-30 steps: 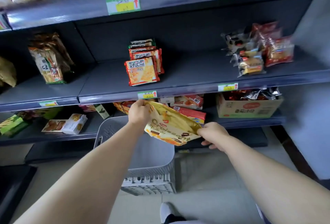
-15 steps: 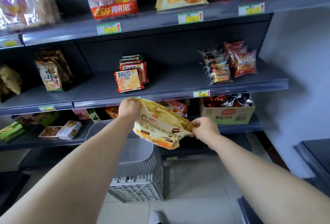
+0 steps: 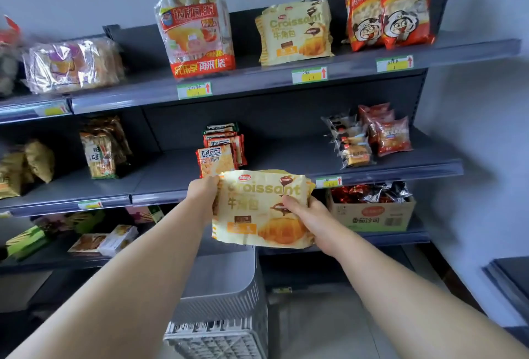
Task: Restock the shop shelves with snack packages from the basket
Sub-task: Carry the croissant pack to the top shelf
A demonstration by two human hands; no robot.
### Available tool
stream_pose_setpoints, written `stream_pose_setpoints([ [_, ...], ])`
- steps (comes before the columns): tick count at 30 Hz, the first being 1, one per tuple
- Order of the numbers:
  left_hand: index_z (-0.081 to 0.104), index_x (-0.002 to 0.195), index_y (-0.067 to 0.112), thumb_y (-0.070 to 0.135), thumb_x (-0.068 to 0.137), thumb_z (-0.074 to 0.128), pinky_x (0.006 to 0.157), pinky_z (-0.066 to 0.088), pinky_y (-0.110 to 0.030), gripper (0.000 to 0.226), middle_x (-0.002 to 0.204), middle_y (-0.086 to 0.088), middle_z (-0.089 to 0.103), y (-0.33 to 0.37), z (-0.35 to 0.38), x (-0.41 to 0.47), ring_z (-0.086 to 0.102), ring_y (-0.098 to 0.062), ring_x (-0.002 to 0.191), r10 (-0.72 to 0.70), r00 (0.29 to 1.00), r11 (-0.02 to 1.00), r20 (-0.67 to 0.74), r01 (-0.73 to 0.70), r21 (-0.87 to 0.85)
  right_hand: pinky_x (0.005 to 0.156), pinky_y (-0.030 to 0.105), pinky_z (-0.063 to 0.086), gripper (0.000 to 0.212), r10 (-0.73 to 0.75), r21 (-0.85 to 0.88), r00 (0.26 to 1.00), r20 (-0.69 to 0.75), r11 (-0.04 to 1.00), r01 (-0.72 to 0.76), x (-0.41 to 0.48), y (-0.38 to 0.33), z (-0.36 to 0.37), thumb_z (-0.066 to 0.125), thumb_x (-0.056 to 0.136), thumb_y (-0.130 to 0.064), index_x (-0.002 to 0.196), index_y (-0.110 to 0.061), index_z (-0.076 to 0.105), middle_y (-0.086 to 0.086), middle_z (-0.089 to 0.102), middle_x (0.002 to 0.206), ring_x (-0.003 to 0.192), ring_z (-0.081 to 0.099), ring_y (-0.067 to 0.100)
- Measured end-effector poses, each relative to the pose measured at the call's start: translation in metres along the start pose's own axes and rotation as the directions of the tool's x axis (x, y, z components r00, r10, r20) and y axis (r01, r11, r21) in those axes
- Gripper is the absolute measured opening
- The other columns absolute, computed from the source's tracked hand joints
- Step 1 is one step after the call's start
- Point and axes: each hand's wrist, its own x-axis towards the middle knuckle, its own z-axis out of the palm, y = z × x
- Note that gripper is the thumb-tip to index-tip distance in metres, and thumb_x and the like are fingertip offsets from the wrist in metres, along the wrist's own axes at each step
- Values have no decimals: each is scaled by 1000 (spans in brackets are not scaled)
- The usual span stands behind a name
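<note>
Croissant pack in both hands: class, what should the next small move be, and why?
Probably lift the croissant pack toward the top shelf. The left hand and right hand grip its two sides, front facing out, about level with the middle shelf, while the matching croissant stack stands on the top shelf, above and slightly right.

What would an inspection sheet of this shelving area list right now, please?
Surface: grey shelves, partly stocked.
Job's things: croissant pack held upright before the middle shelf; matching croissant packs on top shelf; grey basket below the arms.
Clutter: cracker packs on middle shelf; cardboard box on lower shelf.
Grippers: left hand grips its upper left corner; right hand grips its right side.
Cables: nothing seen.
Surroundings: white wall at right.
</note>
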Motion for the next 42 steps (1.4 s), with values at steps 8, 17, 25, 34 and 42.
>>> stream_pose_setpoints([
  [8, 58, 123, 22, 34, 85, 75, 81, 58, -45, 43, 101, -1, 77, 24, -6, -4, 74, -23, 93, 84, 889, 963, 451, -189, 193, 99, 42, 43, 82, -137, -33, 970, -199, 990, 133, 19, -50, 7, 75, 80, -47, 146, -32, 29, 0, 46, 145, 123, 51, 23],
  [17, 57, 122, 12, 22, 90, 69, 84, 58, -49, 36, 105, -8, 75, 46, -3, 15, 73, -27, 97, 189, 811, 949, 554, -295, 108, 95, 45, 43, 51, -665, -864, 740, -104, 429, 264, 38, -96, 14, 74, 75, -55, 120, -36, 61, -13, 57, 123, 120, 48, 15],
  [25, 58, 121, 10, 26, 91, 68, 70, 61, -42, 35, 99, -9, 76, 52, -6, 33, 75, -25, 89, 202, 830, 956, 519, -283, 80, 90, 34, 39, 24, -607, -885, 786, -115, 422, 197, 54, -90, 29, 59, 89, -52, 101, -31, 64, -12, 70, 98, 104, 63, 13],
  [34, 56, 121, 13, 29, 95, 64, 68, 59, -40, 31, 105, -8, 74, 78, 12, 32, 72, -25, 94, 283, 832, 958, 477, -271, -96, 116, 49, 26, 122, -508, -529, 791, -341, 799, 286, 49, -87, 35, 74, 73, -60, 154, -25, -9, 1, 8, 161, 146, 21, 25],
  [42, 57, 120, 13, 29, 94, 65, 72, 60, -42, 32, 105, -6, 74, 119, 47, 10, 72, -24, 93, 383, 807, 922, 450, -305, -239, 92, 28, 41, 85, -700, -692, 619, -355, 643, 330, 36, -133, 20, 72, 83, -39, 151, -24, 23, 2, 34, 147, 128, 46, 18],
])
